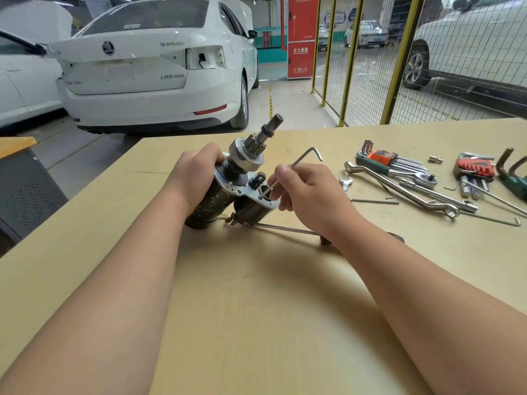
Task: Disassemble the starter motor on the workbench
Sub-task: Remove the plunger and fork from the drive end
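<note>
- The workbench (285,309) carries the starter motor (219,195), tilted near its middle with the shaft pointing up and away
- The motor looks heavy and rigid, and its round body is likely slick, so it is best gripped around that body
- The left hand (196,175) wraps its fingers round the body
- The right hand (308,192) pinches a thin hex key (296,162), tip at a small screw (261,197) where it may slip

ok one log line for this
left hand: grips starter motor | right hand: pinches hex key at end plate | spare tools: on workbench
</note>
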The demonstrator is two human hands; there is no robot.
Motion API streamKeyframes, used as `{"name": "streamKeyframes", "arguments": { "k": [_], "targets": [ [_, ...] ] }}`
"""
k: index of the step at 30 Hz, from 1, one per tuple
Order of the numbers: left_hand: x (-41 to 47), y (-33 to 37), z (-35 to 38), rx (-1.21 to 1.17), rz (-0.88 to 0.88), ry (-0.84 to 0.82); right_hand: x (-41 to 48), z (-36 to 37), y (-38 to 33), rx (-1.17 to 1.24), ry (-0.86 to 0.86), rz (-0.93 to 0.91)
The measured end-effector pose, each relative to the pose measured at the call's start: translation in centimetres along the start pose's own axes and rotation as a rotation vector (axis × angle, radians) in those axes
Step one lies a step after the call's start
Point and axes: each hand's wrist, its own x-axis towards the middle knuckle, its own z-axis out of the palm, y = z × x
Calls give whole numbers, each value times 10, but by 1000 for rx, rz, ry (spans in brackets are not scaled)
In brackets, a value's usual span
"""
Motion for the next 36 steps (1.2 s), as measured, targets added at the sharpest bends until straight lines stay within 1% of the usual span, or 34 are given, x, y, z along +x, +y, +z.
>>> {"name": "streamKeyframes", "arguments": {
  "k": [2, 4, 5, 6, 9, 11, 18, 23, 26, 30, 33, 36],
  "targets": [
    [0, 0, 0, -3, -7, -2, 4, 0, -3, -21, -8, 29],
    [0, 0, 0, -4, -8, -2, 8, 0, -5, -155, 17, 30],
    [0, 0, 1, -3, -9, -1, 10, 0, -5, -213, 52, 17],
    [0, 0, 1, -3, -11, 1, 11, 2, -4, -217, 110, -5],
    [1, 1, 1, -5, -12, 15, 10, 8, -4, -70, 288, -46],
    [1, 0, 1, 1, -11, 19, 8, 11, -4, 10, 335, -69],
    [0, 2, 2, 2, -24, 21, 4, 14, 1, 74, 356, -183],
    [-2, 1, 2, 7, -22, 36, 6, 8, -1, 9, 316, -288],
    [-2, 2, 2, 11, -19, 34, 10, 6, -3, 31, 335, -262],
    [-2, 3, 3, 18, -20, 31, 11, 4, -5, 207, 334, -220],
    [-2, 3, 2, 15, -23, 27, 7, 6, -7, 252, 365, -228],
    [-2, 3, 3, 4, -26, 27, 6, 9, -10, 335, 327, -227]
  ]
}}
